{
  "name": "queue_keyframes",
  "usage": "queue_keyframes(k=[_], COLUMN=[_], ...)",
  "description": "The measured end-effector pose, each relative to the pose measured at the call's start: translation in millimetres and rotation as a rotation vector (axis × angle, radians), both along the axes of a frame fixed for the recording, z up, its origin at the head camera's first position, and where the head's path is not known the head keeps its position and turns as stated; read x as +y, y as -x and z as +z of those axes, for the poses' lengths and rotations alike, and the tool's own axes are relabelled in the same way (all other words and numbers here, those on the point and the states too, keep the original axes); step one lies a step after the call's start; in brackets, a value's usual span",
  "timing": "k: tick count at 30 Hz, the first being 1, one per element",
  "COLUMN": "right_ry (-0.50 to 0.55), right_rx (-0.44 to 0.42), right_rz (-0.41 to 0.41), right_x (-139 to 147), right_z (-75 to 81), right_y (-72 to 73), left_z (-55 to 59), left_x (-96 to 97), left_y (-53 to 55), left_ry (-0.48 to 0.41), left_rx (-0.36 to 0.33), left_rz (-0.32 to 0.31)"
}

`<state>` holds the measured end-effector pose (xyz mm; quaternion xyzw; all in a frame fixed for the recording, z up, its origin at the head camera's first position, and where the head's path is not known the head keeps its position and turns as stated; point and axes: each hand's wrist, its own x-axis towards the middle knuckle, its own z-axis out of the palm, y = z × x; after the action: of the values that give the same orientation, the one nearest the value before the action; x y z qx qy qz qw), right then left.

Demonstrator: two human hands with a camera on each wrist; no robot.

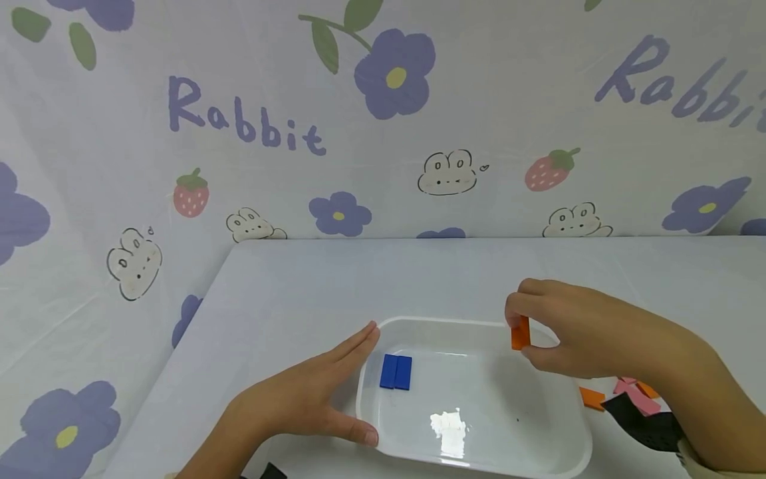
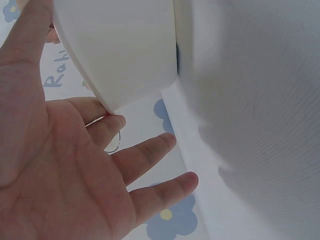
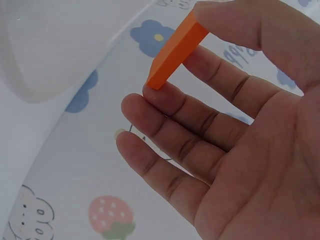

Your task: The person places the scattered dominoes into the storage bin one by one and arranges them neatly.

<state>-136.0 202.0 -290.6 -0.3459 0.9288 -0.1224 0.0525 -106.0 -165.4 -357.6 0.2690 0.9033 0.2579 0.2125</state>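
A white plastic tray (image 1: pixel 479 459) stands on the table in the head view. Two blue rectangular tiles (image 1: pixel 395 372) lie side by side in its left part. My left hand (image 1: pixel 305 396) rests against the tray's left end, thumb and fingers spread along the rim; in the left wrist view, fingertips touch the tray (image 2: pixel 120 45) and the other fingers extend past it. Above the tray's far right part, my right hand (image 1: pixel 580 329) pinches an orange tile (image 1: pixel 520 334) between thumb and fingers. The right wrist view shows this orange tile (image 3: pixel 175 52) held by its ends.
Right of the tray lie an orange tile (image 1: pixel 592 398) and several pink pieces (image 1: pixel 640 398), partly hidden by the right forearm and a black strap (image 1: pixel 643 426). A white cloth (image 1: pixel 383 153) printed with flowers and rabbits hangs behind the table (image 1: pixel 287 293).
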Motion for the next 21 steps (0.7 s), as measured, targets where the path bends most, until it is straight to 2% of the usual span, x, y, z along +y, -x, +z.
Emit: queue_keyframes(k=[7, 14, 21], right_ry=[-0.011, -0.038, -0.031], right_rx=[-0.089, -0.053, -0.057], right_rz=[-0.01, 0.04, 0.049], right_x=[-7.7, -16.4, -23.4], right_z=[4.4, 3.6, 2.9], right_y=[2.9, 5.6, 7.3], left_z=[0.2, -1.2, -1.7], left_x=[1.1, -0.3, -0.4], left_y=[0.1, 0.6, 1.4], left_ry=[0.005, 0.003, 0.008], left_rx=[-0.01, -0.009, -0.002], left_rz=[0.002, 0.001, 0.001])
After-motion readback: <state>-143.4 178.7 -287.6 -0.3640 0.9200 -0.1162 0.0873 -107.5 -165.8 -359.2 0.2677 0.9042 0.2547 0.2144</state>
